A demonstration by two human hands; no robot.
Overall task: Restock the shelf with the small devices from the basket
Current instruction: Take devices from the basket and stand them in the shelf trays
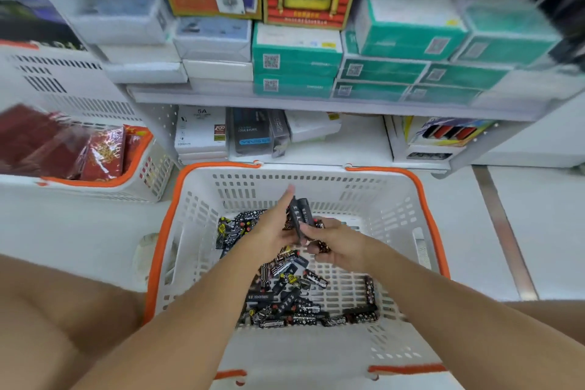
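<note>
Nearest you, the white basket (421, 199) with the orange rim sits on the floor (538, 231), directly in front of the shelf (316, 103). A loose heap of small black devices (285, 304) with printed patterns lies on its slotted bottom, mostly toward the near and left side.

Above the heap, both hands meet over the basket. Your left hand (272, 228) has its fingers extended and supports a small stack of devices (300, 215) from the left. Your right hand (335, 241) has its fingers curled around the lower end of the same stack and around one further device below it.

Judged from their size and shape, the devices are light, rigid and smooth-sided, so expect them to slip against each other when stacked. Grip each one across its long flat faces, not by the ends. Keep the stack short and squeezed between thumb and fingers; a loose stack is likely to fan out and drop.

Farther on, the lower shelf holds white and dark boxes (253, 133). The upper shelf carries stacked green cartons (380, 70). To the left stands a second basket (148, 168) with red packets.
</note>
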